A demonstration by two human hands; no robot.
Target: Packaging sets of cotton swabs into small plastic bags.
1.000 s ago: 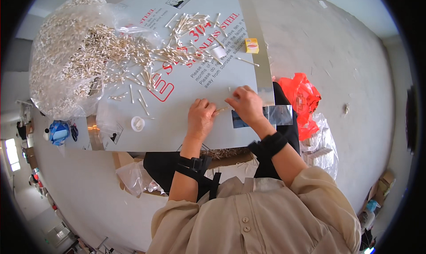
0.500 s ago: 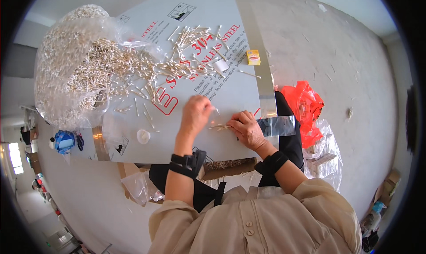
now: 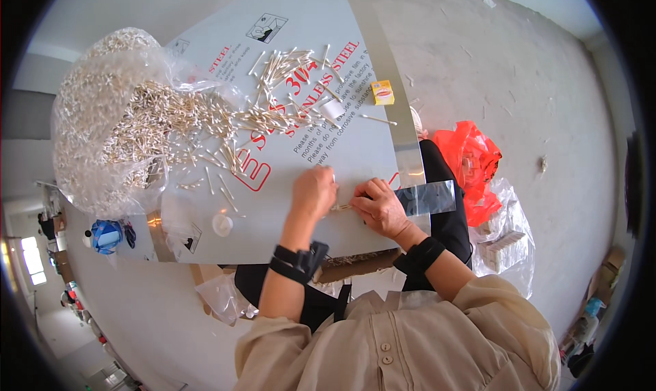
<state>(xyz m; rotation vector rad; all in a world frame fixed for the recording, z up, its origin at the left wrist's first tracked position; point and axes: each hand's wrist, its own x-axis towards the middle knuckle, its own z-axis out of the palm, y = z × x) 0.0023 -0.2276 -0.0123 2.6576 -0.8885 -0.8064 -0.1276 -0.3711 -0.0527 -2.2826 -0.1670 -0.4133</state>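
My right hand (image 3: 380, 205) rests low over the table and pinches a small bunch of cotton swabs (image 3: 342, 207), whose ends stick out to the left of its fingers. Just left of it, my left hand (image 3: 314, 191) is closed above the table, fingertips pressed together. A pale sliver shows at those fingertips, too small to name. Beyond both hands, loose cotton swabs (image 3: 283, 70) lie scattered and heaped. They run out of a large clear plastic bag (image 3: 78, 131) full of swabs at the left.
A small white tub (image 3: 333, 109) lies among the swabs, near a yellow box (image 3: 383, 92) by the table's right edge. A round white lid (image 3: 221, 225) lies left of my hands. Red (image 3: 471, 152) and clear plastic bags (image 3: 509, 247) stand at the right; an open carton (image 3: 359, 266) sits below the table edge.
My left hand has come lower and closer to my right hand. The right hand keeps its pinch on the swabs. The whole view has shifted slightly.
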